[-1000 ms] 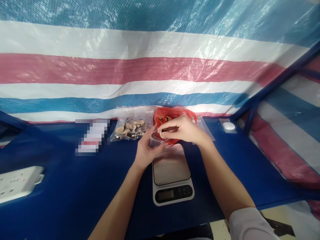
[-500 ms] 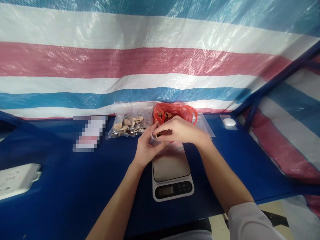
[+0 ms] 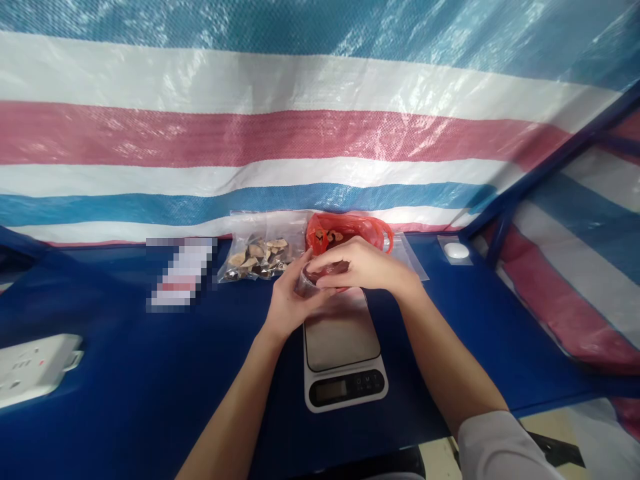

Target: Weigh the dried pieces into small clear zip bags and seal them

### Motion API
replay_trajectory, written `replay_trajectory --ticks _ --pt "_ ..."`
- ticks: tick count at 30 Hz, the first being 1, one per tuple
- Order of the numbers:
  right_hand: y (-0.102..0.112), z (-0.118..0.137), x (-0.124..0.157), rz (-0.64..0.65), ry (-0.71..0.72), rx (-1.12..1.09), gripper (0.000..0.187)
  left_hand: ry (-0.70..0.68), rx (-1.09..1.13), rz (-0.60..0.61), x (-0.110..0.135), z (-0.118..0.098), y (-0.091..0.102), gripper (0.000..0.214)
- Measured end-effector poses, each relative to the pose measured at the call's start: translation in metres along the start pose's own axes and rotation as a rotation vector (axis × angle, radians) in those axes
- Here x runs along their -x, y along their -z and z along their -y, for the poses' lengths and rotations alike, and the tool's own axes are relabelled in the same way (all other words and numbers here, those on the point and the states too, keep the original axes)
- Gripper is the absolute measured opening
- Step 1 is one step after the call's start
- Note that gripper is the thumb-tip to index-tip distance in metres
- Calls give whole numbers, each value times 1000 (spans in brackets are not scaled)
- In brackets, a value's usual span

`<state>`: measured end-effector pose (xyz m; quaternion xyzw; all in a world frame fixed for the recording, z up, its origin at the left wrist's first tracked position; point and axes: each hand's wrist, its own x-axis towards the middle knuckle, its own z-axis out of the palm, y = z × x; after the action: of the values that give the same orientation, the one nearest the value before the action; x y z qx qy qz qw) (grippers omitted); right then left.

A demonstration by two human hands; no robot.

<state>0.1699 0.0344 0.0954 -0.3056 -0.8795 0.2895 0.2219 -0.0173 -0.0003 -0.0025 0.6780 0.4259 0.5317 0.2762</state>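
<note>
Clear container (image 3: 303, 287) is being held in the curled left grip (image 3: 290, 301) near the tabletop's (image 3: 175, 373) far edge; the right grip (image 3: 361, 265) is bending over its mouth, hold hidden, partly blocking a red bag (image 3: 369, 231) beside bagged dried slices (image 3: 259, 256).

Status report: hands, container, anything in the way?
Left hand around clear container. Right hand at its opening, blocking the view inside. Red bag just behind, scale nearer.

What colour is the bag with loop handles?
The bag is translucent red; the head view shows it best.
</note>
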Motion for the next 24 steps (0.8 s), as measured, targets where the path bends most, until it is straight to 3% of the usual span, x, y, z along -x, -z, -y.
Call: replay_trajectory --ticks 5,10,17,24 --pt "10 -10 6 -146 -17 -68 18 60 -31 -58 -1 0 2 74" --pt "21 -35 14 -249 -137 43 22 74 -30 -75 -2 0 4 70" --pt "7 -67 2 -142 -282 344 25 104 -15 -95 -3 -1 7 70" --pt "-11 -75 -23 -66 -184 519 31 121 -16 -98 -5 -4 8 71"
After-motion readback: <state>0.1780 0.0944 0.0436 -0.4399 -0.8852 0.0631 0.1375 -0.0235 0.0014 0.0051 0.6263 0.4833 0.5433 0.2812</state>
